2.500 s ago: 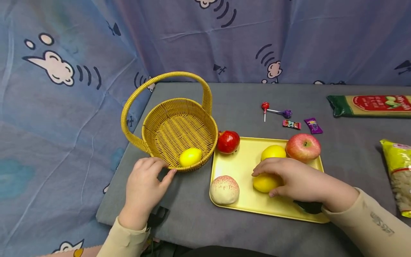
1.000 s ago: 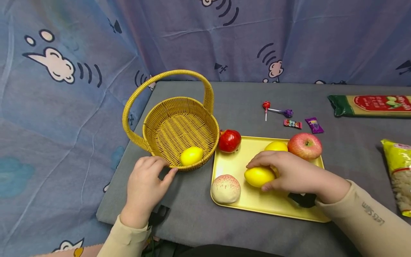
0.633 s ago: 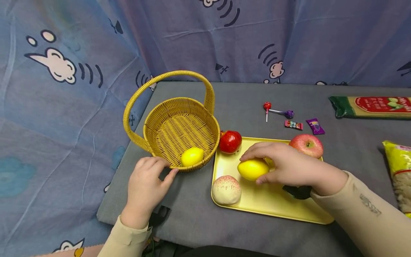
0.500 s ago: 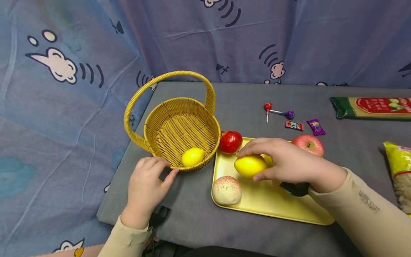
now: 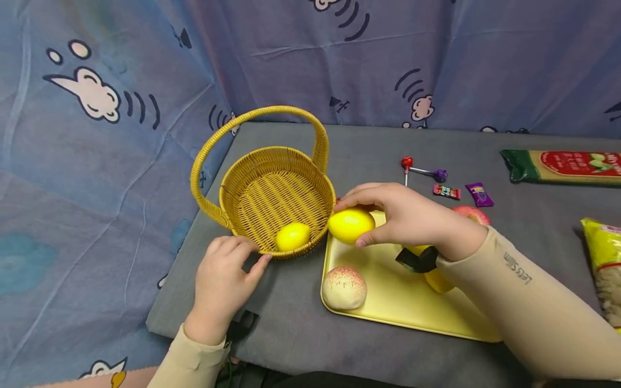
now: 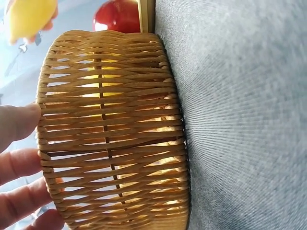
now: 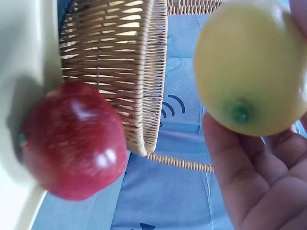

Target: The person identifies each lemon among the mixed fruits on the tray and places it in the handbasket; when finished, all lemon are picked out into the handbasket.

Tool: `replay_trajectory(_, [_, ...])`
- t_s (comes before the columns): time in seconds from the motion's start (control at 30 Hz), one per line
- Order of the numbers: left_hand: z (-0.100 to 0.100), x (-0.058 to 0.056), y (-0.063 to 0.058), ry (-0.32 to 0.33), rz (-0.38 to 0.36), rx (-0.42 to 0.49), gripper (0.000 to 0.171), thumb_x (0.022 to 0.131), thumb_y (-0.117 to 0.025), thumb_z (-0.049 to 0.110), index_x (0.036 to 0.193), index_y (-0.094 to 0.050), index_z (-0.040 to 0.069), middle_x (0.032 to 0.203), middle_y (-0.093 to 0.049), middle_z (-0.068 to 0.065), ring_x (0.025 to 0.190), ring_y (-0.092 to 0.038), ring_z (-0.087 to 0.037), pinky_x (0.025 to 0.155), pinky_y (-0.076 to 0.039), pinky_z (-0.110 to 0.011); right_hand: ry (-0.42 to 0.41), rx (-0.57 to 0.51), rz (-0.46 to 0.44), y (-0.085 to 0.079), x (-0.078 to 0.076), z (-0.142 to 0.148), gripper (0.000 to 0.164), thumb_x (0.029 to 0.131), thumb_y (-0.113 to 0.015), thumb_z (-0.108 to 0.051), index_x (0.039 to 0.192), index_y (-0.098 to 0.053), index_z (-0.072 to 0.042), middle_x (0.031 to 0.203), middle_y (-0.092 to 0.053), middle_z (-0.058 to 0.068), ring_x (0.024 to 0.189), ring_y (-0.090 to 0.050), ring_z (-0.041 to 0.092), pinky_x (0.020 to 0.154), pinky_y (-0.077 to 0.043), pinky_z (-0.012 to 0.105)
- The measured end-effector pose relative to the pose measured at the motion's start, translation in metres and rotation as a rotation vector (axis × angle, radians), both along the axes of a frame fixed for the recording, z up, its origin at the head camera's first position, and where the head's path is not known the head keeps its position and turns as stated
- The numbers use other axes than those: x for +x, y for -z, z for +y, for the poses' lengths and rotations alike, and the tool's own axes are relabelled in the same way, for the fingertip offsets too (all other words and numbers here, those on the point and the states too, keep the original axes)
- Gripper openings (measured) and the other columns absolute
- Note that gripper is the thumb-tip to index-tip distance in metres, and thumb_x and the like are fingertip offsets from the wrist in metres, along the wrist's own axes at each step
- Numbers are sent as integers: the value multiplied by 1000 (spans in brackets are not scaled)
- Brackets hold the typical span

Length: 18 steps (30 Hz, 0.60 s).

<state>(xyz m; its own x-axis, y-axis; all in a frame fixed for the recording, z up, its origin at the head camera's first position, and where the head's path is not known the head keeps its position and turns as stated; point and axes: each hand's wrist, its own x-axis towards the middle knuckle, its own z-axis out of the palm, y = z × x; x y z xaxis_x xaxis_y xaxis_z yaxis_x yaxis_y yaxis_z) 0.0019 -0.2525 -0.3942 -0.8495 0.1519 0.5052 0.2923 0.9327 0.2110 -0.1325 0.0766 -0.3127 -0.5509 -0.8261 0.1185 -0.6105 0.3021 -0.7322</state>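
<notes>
While its sleeve (image 5: 519, 285) reads "Lets Slim", the right grip (image 5: 400, 218) curls round a lemon (image 5: 350, 226) at its nine o'clock. The left grip (image 5: 220, 283) pinches the basket (image 5: 276, 188) at seven o'clock.

The basket (image 5: 274, 196), a lemon (image 5: 293, 237) in it, stands left of the tray (image 5: 393, 295). Behind the tray lie two lollipops (image 5: 407, 161).

1. Left grip (image 5: 225, 280): at the near-left rim of the wicker basket (image 5: 271, 196), fingers bent over it, thumb tip touching it, back of the hand upward.
2. Left forearm (image 5: 186, 364): sleeved, on the near side of the basket.
3. Right grip (image 5: 405, 215): just right of the basket, thumb and fingers curled in a hold.
4. Right forearm (image 5: 514, 285): sleeved, slanting from the basket's near right.
</notes>
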Motion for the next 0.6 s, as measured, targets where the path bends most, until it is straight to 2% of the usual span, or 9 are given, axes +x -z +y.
replay_trajectory(0.07, [0,0,0,0,-2,-1,28,81,-86,35,92,-73,12,98,-71,-5,96,-62,-30,89,-54,-45,12,-17,-26,-1,-7,-7,57,77,-91,-21,130,-69,-22,128,-65,-10,111,-58,11,94,-53,31])
replay_trajectory(0.2, [-1,0,0,1,5,-2,27,81,-86,34,91,-73,12,97,-72,-5,96,-62,-30,89,-53,-44,38,-25,-87,-3,-21,-25,56,78,-90,-23,130,-69,-22,127,-65,-8,106,-58,14,91,-53,35])
replay_trajectory(0.3, [-2,-1,1,4,8,-2,27,82,-86,34,91,-73,12,97,-72,-5,95,-63,-30,89,-53,-44,59,-30,-153,-3,-31,-39,56,79,-89,-19,131,-69,-20,128,-65,-6,109,-60,14,99,-53,37])
replay_trajectory(0.4, [-2,-1,0,8,6,3,27,82,-86,34,91,-74,12,97,-72,-5,95,-63,-29,90,-53,-44,77,-21,-208,-1,-42,-53,57,78,-89,-15,131,-69,-18,127,-67,-4,108,-63,16,99,-53,38])
replay_trajectory(0.6, [-1,-1,0,5,0,2,27,83,-85,35,92,-75,12,98,-73,-4,96,-63,-29,90,-53,-43,69,78,-214,8,-61,-80,57,79,-89,-18,132,-68,-21,126,-68,-3,104,-63,17,96,-51,37])
